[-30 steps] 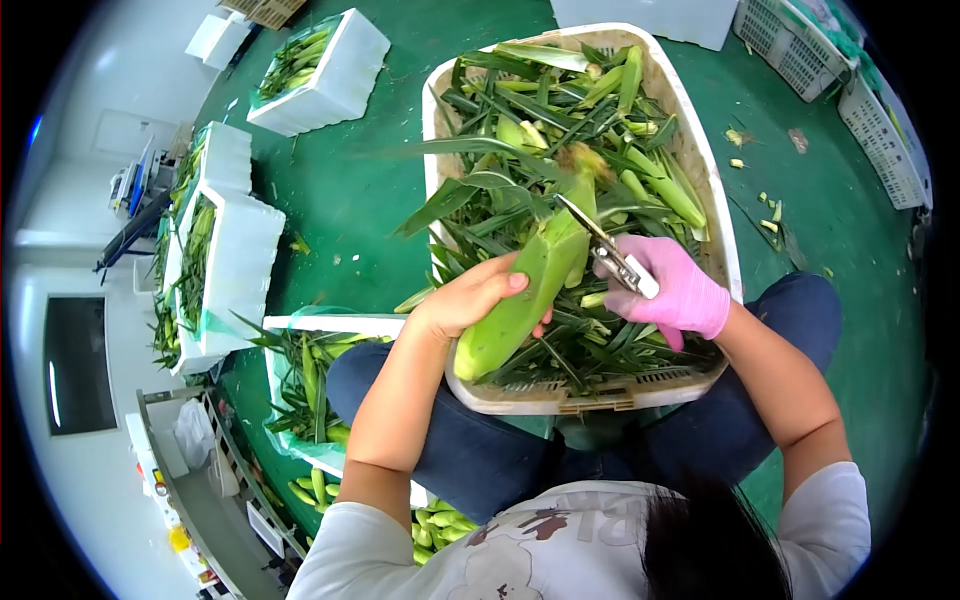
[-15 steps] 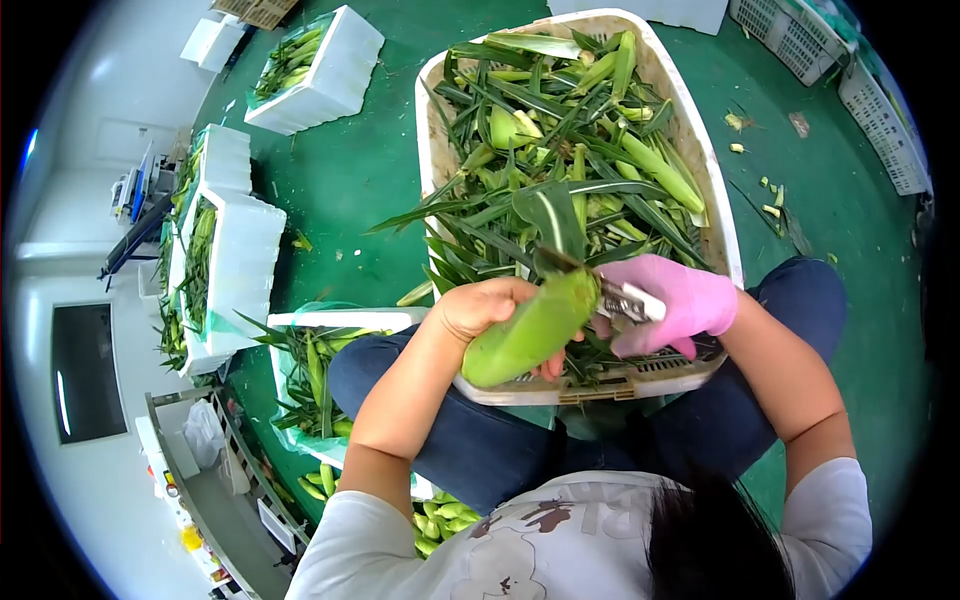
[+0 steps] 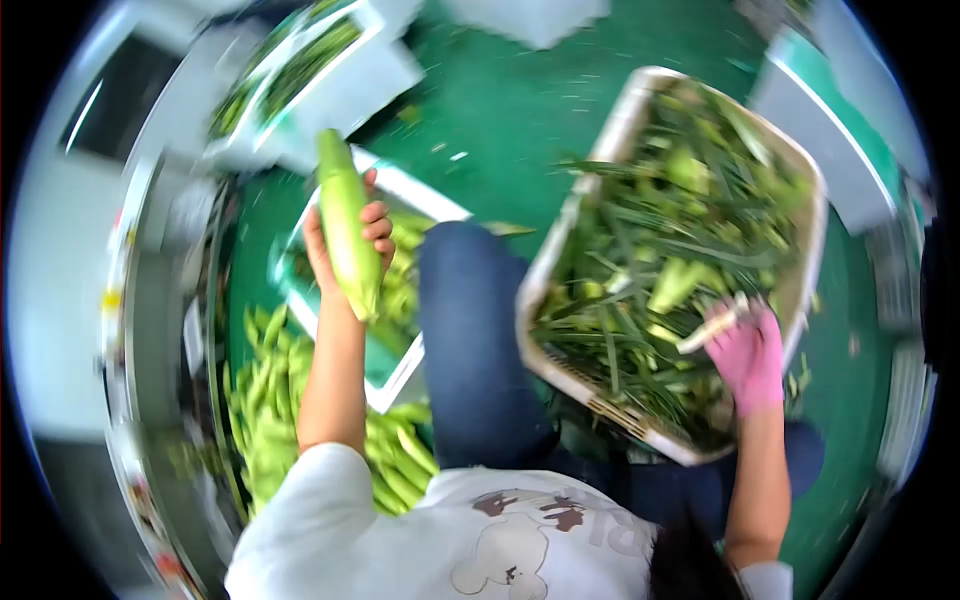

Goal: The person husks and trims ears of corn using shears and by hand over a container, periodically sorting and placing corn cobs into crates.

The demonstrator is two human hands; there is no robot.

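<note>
An ear of corn in its pale green husk stands nearly upright in my left hand, whose fingers wrap round its middle. It is above a white foam box with more greenery inside. My right hand, in a pink glove, is closed on pruning shears with whitish handles; blur hides the blades. That hand is over the right side of a big white plastic crate, heaped with cut leaves and husks.
Many husked-in corn ears lie piled on the floor at left, beside my leg. Foam boxes of leafy corn stand at upper left. Another foam box is at upper right. A shelf unit runs along the left wall.
My left hand has carried the corn from over the crate to the left, away from the shears. My right hand stays over the crate. The view has turned left.
</note>
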